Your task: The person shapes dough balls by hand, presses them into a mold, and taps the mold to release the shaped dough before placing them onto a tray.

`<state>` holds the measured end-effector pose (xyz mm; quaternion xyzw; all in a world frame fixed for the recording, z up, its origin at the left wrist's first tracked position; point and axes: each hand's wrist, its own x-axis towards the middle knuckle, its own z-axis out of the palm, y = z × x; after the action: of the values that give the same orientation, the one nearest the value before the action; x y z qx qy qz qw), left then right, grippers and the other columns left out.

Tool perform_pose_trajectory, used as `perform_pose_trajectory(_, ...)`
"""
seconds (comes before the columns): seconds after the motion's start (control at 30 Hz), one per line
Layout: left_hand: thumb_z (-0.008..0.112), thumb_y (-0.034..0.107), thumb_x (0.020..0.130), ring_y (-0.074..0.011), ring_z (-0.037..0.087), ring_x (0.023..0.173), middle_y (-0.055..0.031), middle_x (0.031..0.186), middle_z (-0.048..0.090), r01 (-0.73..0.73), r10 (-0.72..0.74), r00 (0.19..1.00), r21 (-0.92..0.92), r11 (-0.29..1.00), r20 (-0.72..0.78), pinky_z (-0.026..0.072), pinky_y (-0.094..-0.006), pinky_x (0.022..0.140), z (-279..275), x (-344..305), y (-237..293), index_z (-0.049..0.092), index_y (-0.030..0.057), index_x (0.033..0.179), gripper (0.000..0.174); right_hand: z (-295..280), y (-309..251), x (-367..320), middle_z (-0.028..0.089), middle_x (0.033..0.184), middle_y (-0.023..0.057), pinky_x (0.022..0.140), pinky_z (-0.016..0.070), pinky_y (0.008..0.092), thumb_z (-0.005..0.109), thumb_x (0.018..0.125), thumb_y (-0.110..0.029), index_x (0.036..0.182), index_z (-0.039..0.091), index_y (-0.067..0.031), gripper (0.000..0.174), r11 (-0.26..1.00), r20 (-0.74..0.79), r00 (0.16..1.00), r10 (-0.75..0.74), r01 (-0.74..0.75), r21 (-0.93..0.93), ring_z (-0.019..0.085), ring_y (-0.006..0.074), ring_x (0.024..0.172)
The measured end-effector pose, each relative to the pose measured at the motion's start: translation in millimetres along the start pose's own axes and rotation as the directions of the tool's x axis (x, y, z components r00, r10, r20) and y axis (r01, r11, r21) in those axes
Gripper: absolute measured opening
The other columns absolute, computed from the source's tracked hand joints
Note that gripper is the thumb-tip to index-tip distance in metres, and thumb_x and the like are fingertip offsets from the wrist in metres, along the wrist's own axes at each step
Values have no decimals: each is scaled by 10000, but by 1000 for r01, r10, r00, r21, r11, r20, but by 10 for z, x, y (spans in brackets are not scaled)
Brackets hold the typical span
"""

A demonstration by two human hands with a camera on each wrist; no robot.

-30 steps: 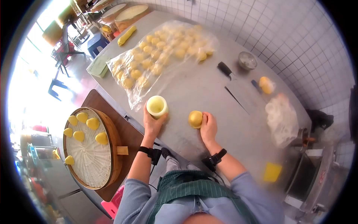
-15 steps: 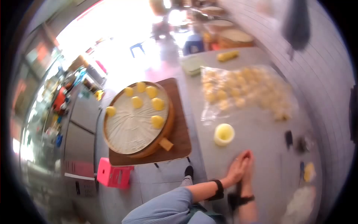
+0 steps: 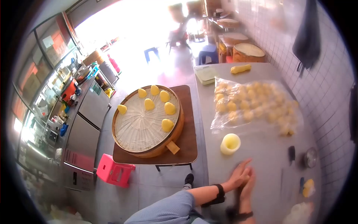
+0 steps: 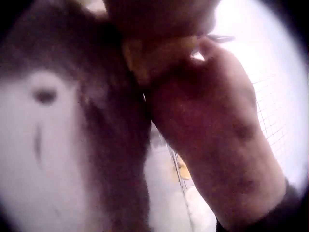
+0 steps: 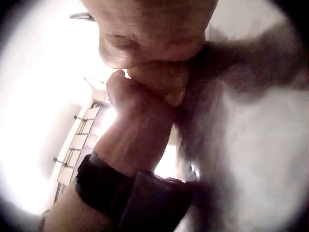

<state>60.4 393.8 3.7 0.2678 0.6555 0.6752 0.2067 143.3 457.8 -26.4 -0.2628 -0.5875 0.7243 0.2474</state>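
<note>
My left hand (image 3: 235,178) and right hand (image 3: 247,185) lie palm to palm over the grey table (image 3: 257,147), their fingers straight and pointing away from me. Pressed between the palms is a lump of yellow dough (image 4: 161,55), mostly covered by the hands. The right wrist view shows an edge of this dough (image 5: 161,79) poking out at the heels of the hands. Just beyond my fingertips a pale yellow cup (image 3: 225,148) stands upright on the table, its mouth facing up.
Plastic sheeting (image 3: 220,125) covers many yellow dough balls farther back. To the left, a round woven tray (image 3: 138,130) bears several cone-shaped dough pieces (image 3: 167,125) on a brown table (image 3: 188,123). A knife handle (image 3: 291,154) and metal bowl (image 3: 310,158) are at right.
The left hand has let go of the cup, which now stands on the table. Both hands have come together around the dough. The head view has swung left toward the woven tray.
</note>
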Motion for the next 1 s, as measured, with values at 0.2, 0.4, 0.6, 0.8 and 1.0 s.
perform_pose_trajectory(0.2, 420, 212, 1008, -324, 403, 1363, -188, 1463, 426, -73, 77, 997, 132, 989, -30, 312, -383, 1123, 33, -213, -57, 421, 46, 1411, 435, 92, -19, 183, 471, 1387, 142, 1097, 335, 385, 306, 1044, -477, 1394, 423, 18, 617, 998, -62, 998, -4, 8, 62, 460, 255, 1272)
perform_pose_trajectory(0.4, 439, 255, 1013, -312, 391, 1370, -190, 1458, 434, -149, 153, 988, 104, 983, -24, 288, -391, 1141, -43, -1, -292, 367, -14, 1447, 517, 16, 11, -36, 470, 1376, 148, 1102, 350, 394, 342, 1033, -501, 1404, 406, 26, 648, 997, -93, 996, -14, 21, 78, 459, 248, 1281)
perform_pose_trajectory(0.6, 406, 248, 1026, -277, 406, 1355, -167, 1450, 440, 48, -56, 997, -138, 989, -53, 303, -364, 1130, 9, -70, -86, 431, -14, 1393, 451, 300, -261, -31, 514, 1350, 148, 1075, 367, 383, 362, 1049, -413, 1381, 460, -5, 535, 998, -97, 994, -51, 55, 37, 474, 243, 1262)
perform_pose_trajectory(0.8, 380, 281, 1051, -256, 380, 1376, -152, 1472, 418, 47, -88, 990, -331, 943, -109, 272, -366, 1154, -173, -90, -222, 406, -8, 1415, 466, 117, -244, -41, 517, 1354, 135, 1086, 354, 371, 338, 1051, -425, 1383, 472, -20, 540, 985, -221, 969, -115, 140, 102, 483, 235, 1261)
perform_pose_trajectory(1.0, 387, 277, 1046, -258, 380, 1369, -150, 1482, 404, -34, 34, 999, -11, 999, -33, 284, -370, 1142, -164, -222, -35, 408, -6, 1413, 464, 256, -346, -150, 473, 1404, 158, 1113, 323, 364, 325, 1049, -458, 1415, 416, 9, 601, 997, -13, 998, -66, 66, -37, 445, 246, 1306)
